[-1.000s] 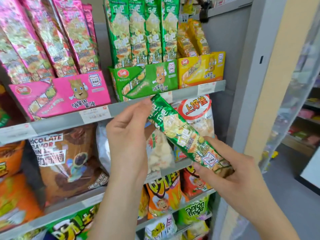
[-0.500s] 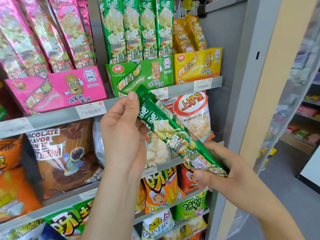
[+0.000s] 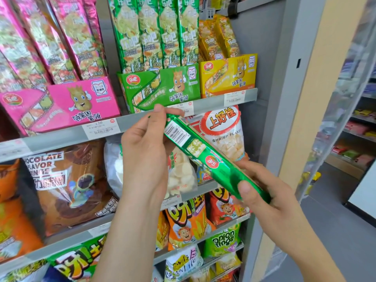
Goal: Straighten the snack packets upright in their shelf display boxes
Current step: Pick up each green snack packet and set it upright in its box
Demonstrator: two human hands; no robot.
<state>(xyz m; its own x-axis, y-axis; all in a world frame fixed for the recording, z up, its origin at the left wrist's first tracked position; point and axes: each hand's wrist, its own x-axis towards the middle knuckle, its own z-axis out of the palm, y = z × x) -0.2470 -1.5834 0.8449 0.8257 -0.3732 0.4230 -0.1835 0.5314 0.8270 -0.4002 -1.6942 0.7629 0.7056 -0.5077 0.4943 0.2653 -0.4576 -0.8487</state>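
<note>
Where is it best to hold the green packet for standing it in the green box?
Probably its middle, from the front, across the narrow width. The green packet is long and slim; left hand and right hand hold its ends, yet one end must be free to enter the green box.

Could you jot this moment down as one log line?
left hand: pinches upper end of green packet | right hand: grips lower end | packet: slanted, barcode showing, below green box | not yet in box
</note>
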